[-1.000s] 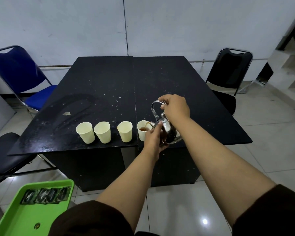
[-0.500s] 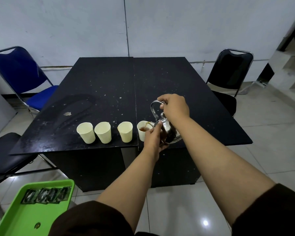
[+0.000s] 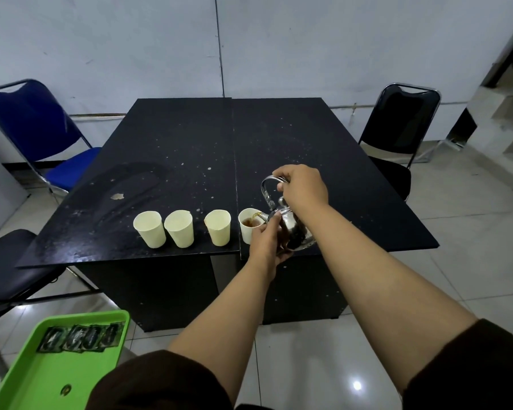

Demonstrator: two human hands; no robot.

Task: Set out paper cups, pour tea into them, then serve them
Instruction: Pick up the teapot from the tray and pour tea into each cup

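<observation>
Head view: teapot (image 3: 293,229) tilted, spout left over rightmost cup (image 3: 249,226).

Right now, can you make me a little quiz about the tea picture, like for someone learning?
1. How many paper cups stand on the black table?
2. True or false: the tea is going into the leftmost cup.
3. Which hand grips the teapot's handle: A left, B right?

Key:
1. Four, in a row near the front edge.
2. False: it goes into the rightmost cup; the other three look empty.
3. B: the right hand holds the handle, and the left hand steadies the pot.
</observation>
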